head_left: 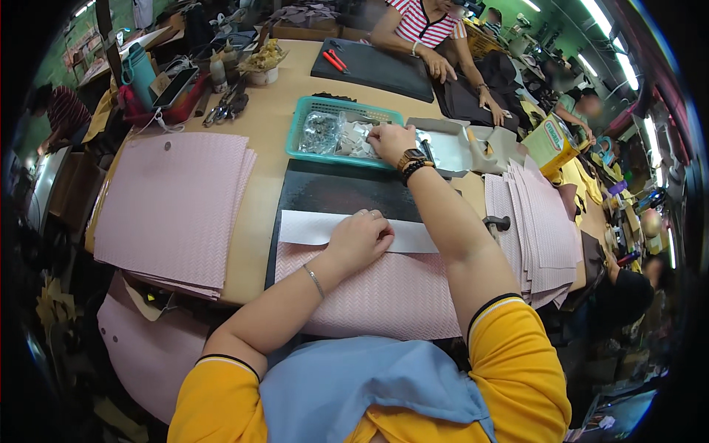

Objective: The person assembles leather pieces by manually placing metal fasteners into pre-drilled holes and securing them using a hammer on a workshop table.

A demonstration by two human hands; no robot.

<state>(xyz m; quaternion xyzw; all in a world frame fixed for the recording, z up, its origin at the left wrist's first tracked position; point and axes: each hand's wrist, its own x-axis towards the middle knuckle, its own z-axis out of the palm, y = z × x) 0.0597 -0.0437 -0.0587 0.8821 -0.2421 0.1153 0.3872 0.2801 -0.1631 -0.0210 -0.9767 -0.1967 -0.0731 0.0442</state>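
Note:
My left hand lies with curled fingers on a white strip. Whatever those fingers may hold is hidden. Under the strip is a pink sheet with a woven pattern, lying on a black mat. My right hand reaches into a teal plastic basket, its fingers bent down among small pale pieces. What it grips cannot be made out. A clear bag of small metal parts sits in the basket's left part.
Pink sheets are stacked at left and right. A hammer lies by the right stack. Beyond are an open grey box, a yellow tin and red-handled pliers on a dark board. Across the table, a person's hands rest near dark material.

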